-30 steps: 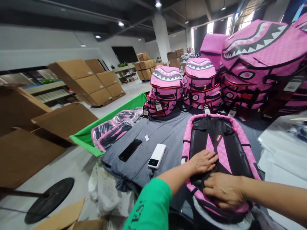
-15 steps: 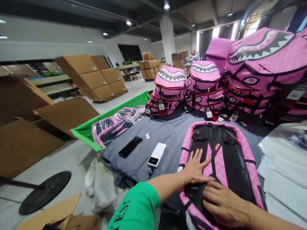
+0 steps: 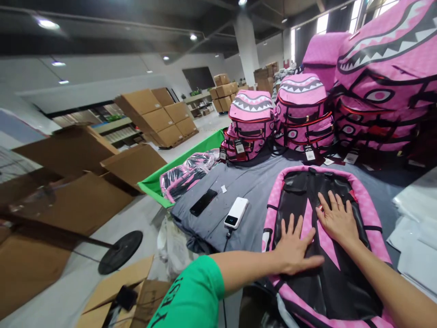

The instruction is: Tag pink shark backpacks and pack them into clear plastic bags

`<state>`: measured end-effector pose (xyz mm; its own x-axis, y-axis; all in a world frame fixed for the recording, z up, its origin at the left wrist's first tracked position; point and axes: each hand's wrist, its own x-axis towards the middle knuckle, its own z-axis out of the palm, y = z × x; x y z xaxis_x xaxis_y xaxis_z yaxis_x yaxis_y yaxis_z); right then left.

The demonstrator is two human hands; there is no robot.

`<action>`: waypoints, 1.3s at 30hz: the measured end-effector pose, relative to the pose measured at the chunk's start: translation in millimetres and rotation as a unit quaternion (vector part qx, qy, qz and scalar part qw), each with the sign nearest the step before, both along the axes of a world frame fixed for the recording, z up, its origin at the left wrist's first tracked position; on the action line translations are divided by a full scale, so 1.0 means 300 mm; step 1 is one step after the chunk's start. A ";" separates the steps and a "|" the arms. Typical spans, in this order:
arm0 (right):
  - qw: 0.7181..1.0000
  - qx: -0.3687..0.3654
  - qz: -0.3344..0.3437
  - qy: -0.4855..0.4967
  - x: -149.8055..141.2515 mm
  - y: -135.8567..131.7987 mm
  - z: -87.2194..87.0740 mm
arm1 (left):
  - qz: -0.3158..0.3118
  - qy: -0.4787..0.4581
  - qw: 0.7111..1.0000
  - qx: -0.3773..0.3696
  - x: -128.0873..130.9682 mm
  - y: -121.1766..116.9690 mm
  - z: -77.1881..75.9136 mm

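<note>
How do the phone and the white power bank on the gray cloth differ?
The phone is black, while the power bank is white. The phone's screen is dark, but the power bank's small display is lit. The phone has no cable visible, whereas the power bank has one plugged in. Both lie flat on the gray cloth.

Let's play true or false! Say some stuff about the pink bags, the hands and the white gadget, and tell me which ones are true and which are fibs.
1. The left hand and right hand are on the pink-and-black bag. True.
2. The black phone lies beside the white gadget. True.
3. The left hand holds the white gadget. False: it lies on the grey cloth.
4. The grey cloth covers the pink-and-black bag. False: it's under it.
5. The stacked pink bags have pictures of teeth. True.
</note>
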<state>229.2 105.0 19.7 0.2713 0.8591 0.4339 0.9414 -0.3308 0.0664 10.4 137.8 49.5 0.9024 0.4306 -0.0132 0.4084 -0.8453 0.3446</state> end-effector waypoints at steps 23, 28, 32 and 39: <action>0.996 0.070 0.049 0.002 0.128 0.041 0.068 | 0.062 -0.048 0.997 0.019 0.369 0.388 -0.087; 0.999 0.025 -0.001 0.022 0.187 0.120 0.036 | 0.056 -0.010 0.998 0.021 0.376 0.399 -0.016; 0.999 -0.019 -0.004 0.046 0.174 0.124 -0.074 | 0.018 0.018 0.999 0.030 0.365 0.466 0.037; 0.992 -0.055 -0.004 0.110 0.184 0.126 -0.059 | 0.034 0.026 0.998 0.045 0.321 0.540 0.023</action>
